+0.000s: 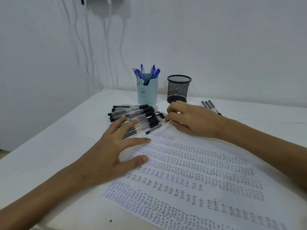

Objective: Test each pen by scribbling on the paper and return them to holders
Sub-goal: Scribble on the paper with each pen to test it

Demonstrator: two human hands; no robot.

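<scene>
Head view first: what are the hands doing?

— Left hand (116,146) is spread flat, fingers straight. The fingertips rest on the pile of black pens (132,112), and the thumb and forefinger lie on the paper (191,171).

And the other one?

— Right hand (192,119) has its fingers curled and pinches one end of a black pen (153,129). That pen slants down from the fingers, and its dark end lies at the top edge of the paper, just beside the pile.

What about the paper itself?

— It lies on the table (49,155), covered in rows of the word "test" in black and blue ink.

And the holders?

— Behind the pile stands a light blue holder (147,93) with a face on it, holding blue pens (146,72) upright. Just to its right is a black mesh holder (178,88); I cannot tell whether anything is in it. Three black pens (208,104) lie side by side on the table beyond the right wrist. White cables (109,39) hang down the wall behind.
</scene>
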